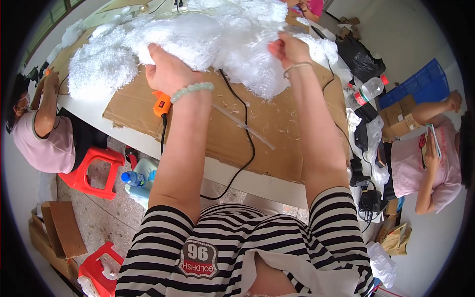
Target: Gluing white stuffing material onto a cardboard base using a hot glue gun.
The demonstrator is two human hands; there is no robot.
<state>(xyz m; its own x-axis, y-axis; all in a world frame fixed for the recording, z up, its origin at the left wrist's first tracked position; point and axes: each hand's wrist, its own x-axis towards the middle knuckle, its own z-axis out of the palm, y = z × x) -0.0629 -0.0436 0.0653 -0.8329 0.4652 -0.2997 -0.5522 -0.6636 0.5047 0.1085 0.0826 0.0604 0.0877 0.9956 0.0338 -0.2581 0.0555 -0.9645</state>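
A large heap of white, shiny, fluffy plastic strands [198, 39] covers the far side of the cardboard-topped table. My left hand [170, 73], with a pale green bead bracelet at the wrist, is closed at the heap's near edge, its fingertips partly hidden. My right hand [292, 49], wearing a bangle, has its fingers curled in on strands at the heap's right side. Between the two hands the strands look thin and stretched. Just below my left hand lies an orange glue gun [162, 105] with a black cord. A clear thin stick [245, 126] rests on the cardboard.
Brown cardboard [287, 143] with loose white scraps covers the table. A black cord [250, 143] crosses it. At right are a bottle with a red cap [368, 91], black adapters [370, 203] and a standing person [420, 158]. At left, another person [47, 133] sits on a red stool [99, 171].
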